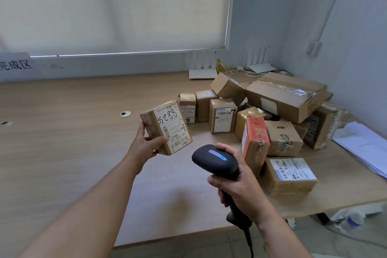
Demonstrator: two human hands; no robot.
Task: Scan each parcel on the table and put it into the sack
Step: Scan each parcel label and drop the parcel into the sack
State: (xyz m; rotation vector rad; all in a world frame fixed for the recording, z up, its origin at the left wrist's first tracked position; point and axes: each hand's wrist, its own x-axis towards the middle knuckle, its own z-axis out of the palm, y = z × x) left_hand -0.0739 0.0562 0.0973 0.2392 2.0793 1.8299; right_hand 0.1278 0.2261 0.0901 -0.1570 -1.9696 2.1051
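Left hand (146, 144) gripping a labelled parcel (166, 126), right hand (238, 182) clasping a black scanner (215, 160), wooden table (73, 123) (boxes heaped right), blind-covered window (115, 8), pale walls.

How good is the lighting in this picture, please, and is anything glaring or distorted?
Head view: soft daylight through the blind, shadows faint; tape on the big box glints; the wide lens bends the table edge and walls; the parcel label is sharp in the left hand.
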